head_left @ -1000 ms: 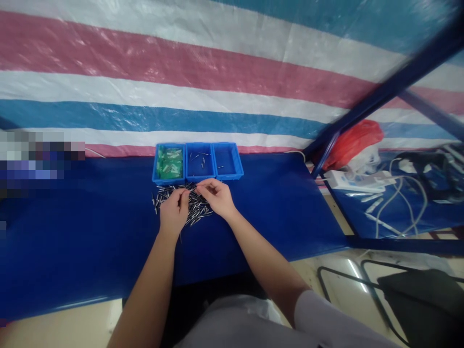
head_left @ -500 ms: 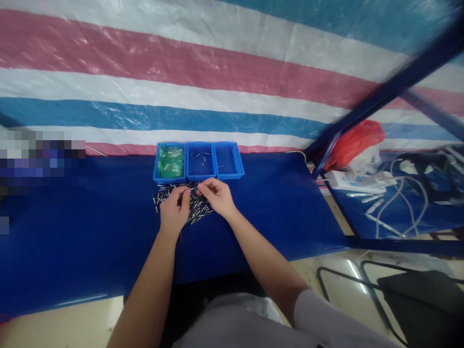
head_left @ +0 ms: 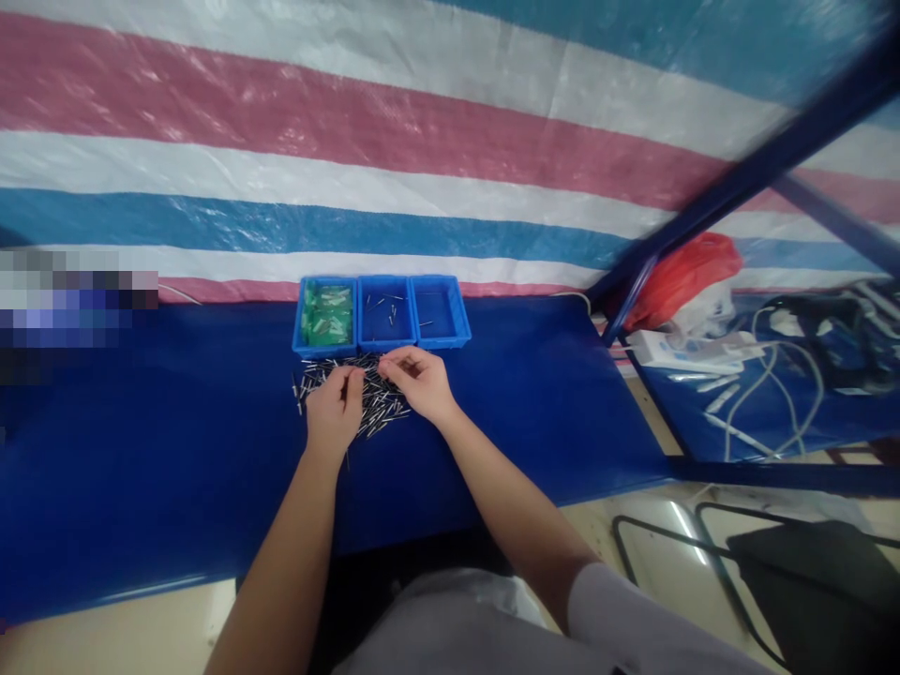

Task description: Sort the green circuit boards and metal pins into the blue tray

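A pile of thin dark and silvery metal pins lies on the blue table, partly hidden under my hands. My left hand is over the pile's left part, thumb and fingertips pinched together. Facing it from the right, my right hand pinches too, its fingertips close to the left ones. What either pinch holds is too small to make out. Just behind the pile stand three joined blue bins: the left bin holds small pieces in green plastic, the middle bin several pins, the right bin a single pin.
The blue table spreads to both sides. At the right are a blue metal frame, a red bag, a white power strip and looped cables. A dark chair stands at the lower right. Striped sheeting hangs behind.
The view has shifted slightly, so the table and bins appear a little further left. Both hands keep nearly the same pinched pose over the pile.
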Demonstrator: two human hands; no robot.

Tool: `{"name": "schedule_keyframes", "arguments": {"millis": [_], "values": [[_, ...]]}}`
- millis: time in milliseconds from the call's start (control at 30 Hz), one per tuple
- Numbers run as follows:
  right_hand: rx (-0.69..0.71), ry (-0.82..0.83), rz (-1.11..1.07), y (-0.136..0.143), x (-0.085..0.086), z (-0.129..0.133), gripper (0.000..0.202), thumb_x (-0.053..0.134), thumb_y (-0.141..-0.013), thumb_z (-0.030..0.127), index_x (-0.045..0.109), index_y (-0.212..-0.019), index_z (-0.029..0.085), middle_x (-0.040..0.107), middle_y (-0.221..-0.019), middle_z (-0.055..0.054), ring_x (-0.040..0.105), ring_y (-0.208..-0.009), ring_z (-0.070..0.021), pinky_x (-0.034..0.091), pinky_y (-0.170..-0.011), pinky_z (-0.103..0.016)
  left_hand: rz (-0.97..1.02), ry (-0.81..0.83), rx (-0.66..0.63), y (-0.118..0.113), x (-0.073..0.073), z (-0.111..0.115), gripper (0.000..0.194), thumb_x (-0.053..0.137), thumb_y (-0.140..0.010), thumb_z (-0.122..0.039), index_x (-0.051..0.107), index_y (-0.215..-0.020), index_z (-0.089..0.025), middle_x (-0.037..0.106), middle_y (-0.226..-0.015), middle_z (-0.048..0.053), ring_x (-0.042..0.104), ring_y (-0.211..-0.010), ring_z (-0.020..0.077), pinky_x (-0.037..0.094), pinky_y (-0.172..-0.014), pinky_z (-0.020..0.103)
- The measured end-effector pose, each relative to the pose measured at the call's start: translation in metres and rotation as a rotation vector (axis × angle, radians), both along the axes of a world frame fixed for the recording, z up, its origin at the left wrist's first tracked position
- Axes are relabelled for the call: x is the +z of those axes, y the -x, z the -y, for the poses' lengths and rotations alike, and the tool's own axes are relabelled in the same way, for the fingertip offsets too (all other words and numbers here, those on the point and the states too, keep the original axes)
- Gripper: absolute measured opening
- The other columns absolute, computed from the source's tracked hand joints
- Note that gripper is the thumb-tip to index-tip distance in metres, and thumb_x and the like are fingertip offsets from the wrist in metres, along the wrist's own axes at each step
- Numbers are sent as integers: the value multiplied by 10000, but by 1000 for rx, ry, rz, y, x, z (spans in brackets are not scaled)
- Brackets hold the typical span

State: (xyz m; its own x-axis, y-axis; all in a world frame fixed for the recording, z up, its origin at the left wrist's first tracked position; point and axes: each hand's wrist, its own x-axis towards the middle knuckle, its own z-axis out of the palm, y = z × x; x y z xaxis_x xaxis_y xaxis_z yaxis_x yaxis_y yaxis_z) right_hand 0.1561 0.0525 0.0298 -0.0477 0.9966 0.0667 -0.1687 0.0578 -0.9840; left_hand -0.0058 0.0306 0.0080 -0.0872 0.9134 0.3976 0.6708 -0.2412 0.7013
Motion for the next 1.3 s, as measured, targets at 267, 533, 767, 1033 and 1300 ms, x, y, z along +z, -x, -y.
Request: {"name": "schedule_keyframes", "arguments": {"millis": [267,533,767,1033,1300], "values": [[-7,12,-19,0,2,-1,348,785,-721,526,693,-823,206,725,-747,-27,688,-718,-172,574,-722,-328,17,2,-9,-1,2,1,292,489,-962,-413,693,-985,-205,669,-664,-2,644,-631,131,469,-689,238],[-10,7,5,0,1,0,336,775,-736,521,693,-827,209,729,-760,-31,687,-719,-174,571,-711,-322,31,12,-8,-1,2,0,285,484,-963,-403,690,-986,-208,666,-662,-3,635,-630,130,465,-689,239],[-6,0,15,0,1,0,333,770,-740,521,690,-825,209,722,-758,-29,677,-705,-167,566,-699,-317,38,6,-7,-2,3,0,289,485,-962,-412,692,-974,-210,659,-648,-3,632,-623,134,463,-679,244],[-6,-5,0,0,0,0,331,775,-739,517,694,-838,212,720,-759,-27,669,-689,-163,561,-682,-317,23,-7,-5,-2,5,0,268,491,-959,-391,688,-965,-210,668,-662,-6,633,-628,128,468,-696,237],[-1,-6,4,1,-1,0,311,776,-743,494,698,-839,208,718,-767,-24,658,-679,-151,550,-674,-305,17,7,12,-1,4,-1,263,500,-954,-389,692,-968,-211,672,-667,-6,632,-628,128,461,-688,238]]}}
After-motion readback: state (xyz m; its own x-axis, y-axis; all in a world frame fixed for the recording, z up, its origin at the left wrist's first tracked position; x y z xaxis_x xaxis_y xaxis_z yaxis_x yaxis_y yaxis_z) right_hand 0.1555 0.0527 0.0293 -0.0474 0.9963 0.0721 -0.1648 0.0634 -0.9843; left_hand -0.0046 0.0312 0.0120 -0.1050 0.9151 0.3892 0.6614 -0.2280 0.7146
